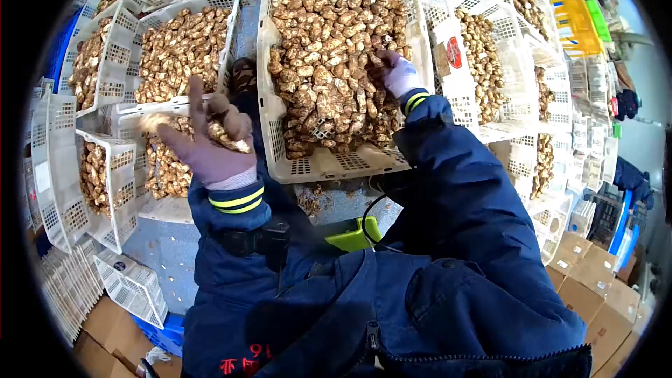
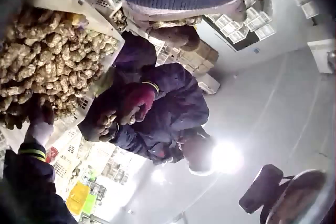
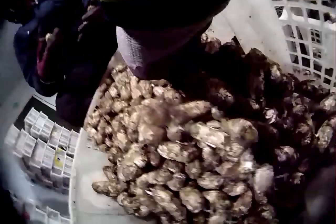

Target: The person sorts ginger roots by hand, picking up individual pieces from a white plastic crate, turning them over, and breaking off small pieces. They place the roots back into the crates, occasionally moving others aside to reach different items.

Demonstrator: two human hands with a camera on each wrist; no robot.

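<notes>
A white slatted crate (image 1: 273,108) heaped with brown, knobbly mushroom-like pieces (image 1: 325,42) stands in front of the body. My gloved left hand (image 1: 213,147), left of this crate and above a smaller one, has its index finger raised and other fingers curled round a piece (image 1: 227,137); a blurred piece (image 1: 155,121) is by its thumb side. In the left wrist view a piece (image 2: 178,23) lies along the left hand (image 2: 176,36). My gloved right hand (image 1: 401,75) reaches into the heap at the crate's right side; its grip is hidden. Pieces (image 3: 178,150) fill the right wrist view.
More filled crates stand left (image 1: 150,108) and right (image 1: 514,98). Another gloved person (image 2: 157,98) handles pieces across the crate. Stacked empty crates (image 1: 70,276), cardboard boxes (image 1: 588,280) and a green object (image 1: 352,236) are nearby. Blue floor (image 1: 168,252) shows at lower left.
</notes>
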